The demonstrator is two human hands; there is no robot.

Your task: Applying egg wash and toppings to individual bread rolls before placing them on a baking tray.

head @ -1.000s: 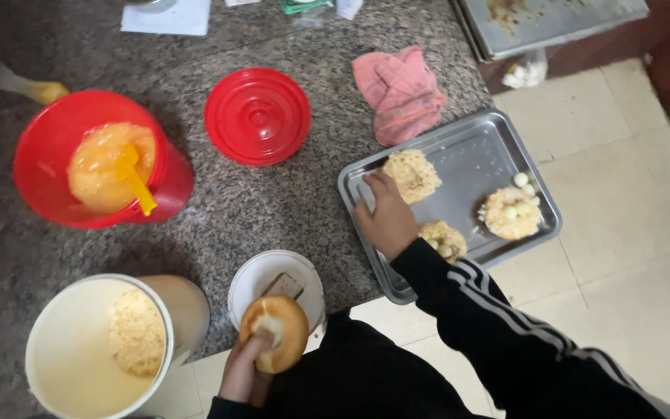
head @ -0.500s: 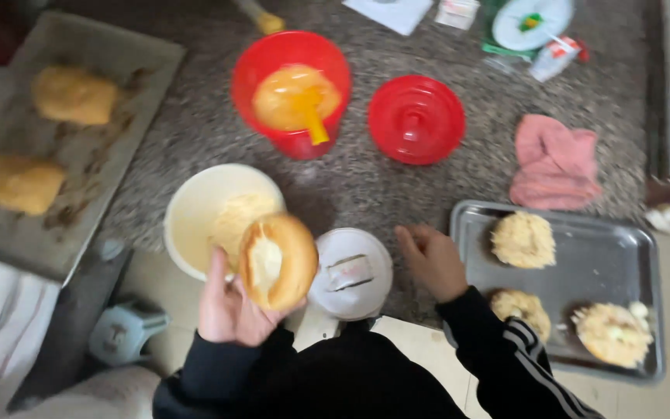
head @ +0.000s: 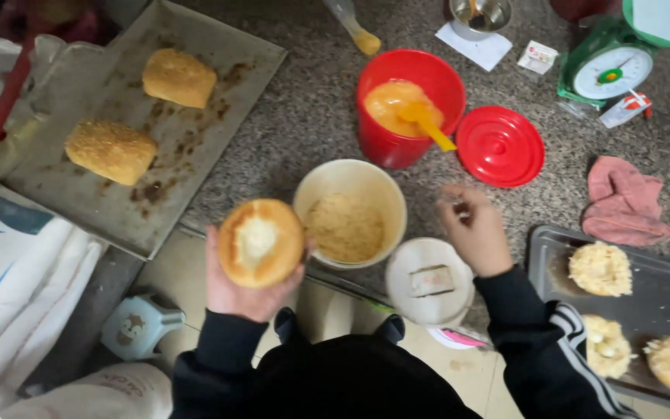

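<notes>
A grey speckled stone counter (head: 304, 116) is seen from above. A round bun (head: 260, 241) with a pale creamy middle is held up in the left hand (head: 243, 281), whose fingers are wrapped under and around it. Just right of that grip, a cream bowl (head: 350, 211) of crumbs is set on the counter. The right hand (head: 474, 233) is held over the counter, loosely curled with nothing in it, right of the bowl and above a white lid (head: 430, 280). Behind it a red tub (head: 409, 105) of yellow sauce and a red lid (head: 500, 146) are found. Further right, a tray (head: 657, 299) with topped buns is seen. Far left of the bun, two loaves are laid on a big tray (head: 195, 132).
</notes>
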